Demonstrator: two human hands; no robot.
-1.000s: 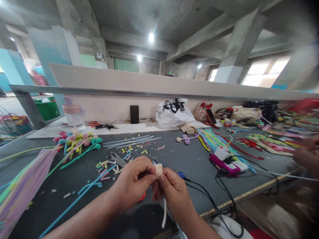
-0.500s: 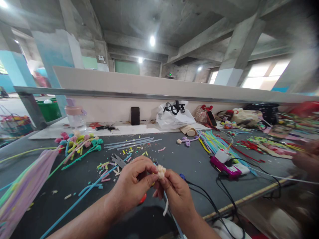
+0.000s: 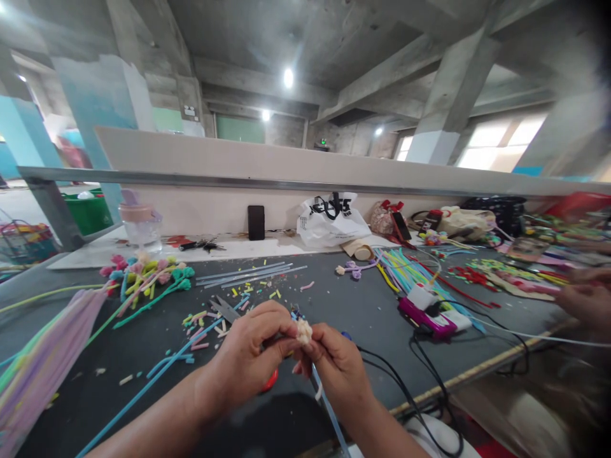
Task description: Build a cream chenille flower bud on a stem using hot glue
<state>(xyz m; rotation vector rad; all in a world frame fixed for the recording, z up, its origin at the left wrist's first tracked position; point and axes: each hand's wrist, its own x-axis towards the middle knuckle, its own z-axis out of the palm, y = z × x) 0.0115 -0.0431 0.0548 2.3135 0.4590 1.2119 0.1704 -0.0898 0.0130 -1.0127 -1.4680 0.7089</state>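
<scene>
Delicately, left hand [image 3: 255,350] and right hand [image 3: 340,366] pinch a cream chenille bloom [image 3: 304,331] in closed grips, right of the scissors [image 3: 226,310]; likely light and crushable, it's best held by its base.

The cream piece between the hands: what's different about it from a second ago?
The white strand below the cream piece hangs less far down; its visible end has moved up. More of a pale bluish stick shows beneath. Nothing was let go: the left hand and right hand still pinch the cream piece. The scissors and white bag stayed put.
</scene>
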